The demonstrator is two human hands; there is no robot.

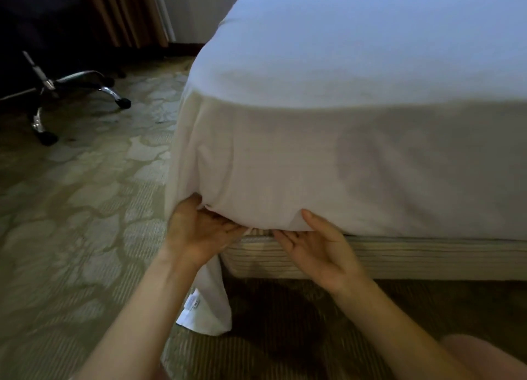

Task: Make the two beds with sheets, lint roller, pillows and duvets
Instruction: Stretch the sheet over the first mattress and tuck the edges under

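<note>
The white sheet [342, 165] covers the mattress in front of you, smooth across the top and drawn down over the near side, with soft folds gathered at the left corner. Under it the ribbed, striped bed base [427, 257] shows along the lower edge. A patterned carpet [85, 208] fills the floor to your left, and brown curtains [125, 11] hang at the back wall. A chrome, wheeled chair base [71, 88] stands well apart from the bed at the far left. One loose corner of the sheet [211, 302] hangs from the bed's corner down to the carpet, and it carries a small label [192, 304].

Your left hand [196, 231] is palm up at the bed's corner, fingers straight and reaching in under the sheet's lower edge, thumb resting against the cloth. Your right hand [316, 251] is just beside it, also palm up and spread, its fingertips at the seam between sheet and base and its thumb touching the sheet. Neither hand is closed around anything.
</note>
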